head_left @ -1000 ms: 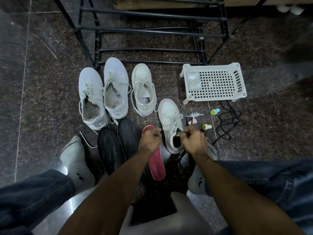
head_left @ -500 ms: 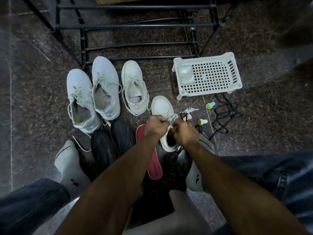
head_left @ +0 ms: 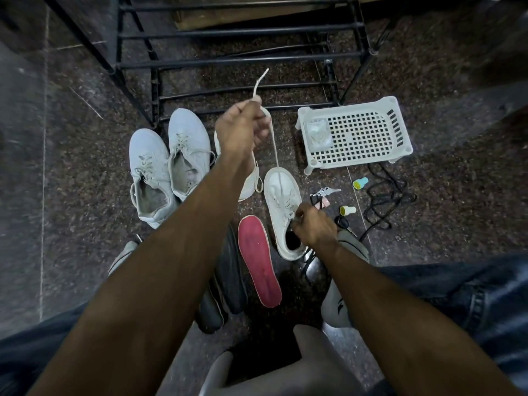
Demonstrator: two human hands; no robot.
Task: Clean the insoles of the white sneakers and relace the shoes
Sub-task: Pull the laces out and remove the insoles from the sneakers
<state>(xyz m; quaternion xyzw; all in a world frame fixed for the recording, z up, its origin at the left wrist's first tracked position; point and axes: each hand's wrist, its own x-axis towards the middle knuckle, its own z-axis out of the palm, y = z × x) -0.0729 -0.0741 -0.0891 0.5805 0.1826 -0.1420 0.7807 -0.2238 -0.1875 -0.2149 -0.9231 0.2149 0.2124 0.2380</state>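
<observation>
A white sneaker point(head_left: 281, 195) lies on the dark floor in front of me. My left hand point(head_left: 243, 128) is raised above it and grips a white lace point(head_left: 275, 147) that runs taut down to the shoe; the lace's free end sticks up past my fingers. My right hand point(head_left: 313, 225) grips the sneaker at its upper eyelets, by the opening. A red insole point(head_left: 258, 260) lies flat just left of this shoe. A second white sneaker point(head_left: 250, 184) is mostly hidden behind my left forearm.
Two greyish-white sneakers point(head_left: 168, 164) stand at the left, dark insoles point(head_left: 228, 278) beneath my left arm. A white perforated basket point(head_left: 357, 132) sits at the right, with small caps point(head_left: 358, 184), keys and a black cord point(head_left: 385, 198) near it. A black metal rack point(head_left: 237, 58) stands behind.
My left hand has risen up and away from the sneaker, drawing the white lace out long. My right hand has stayed at the shoe's opening.
</observation>
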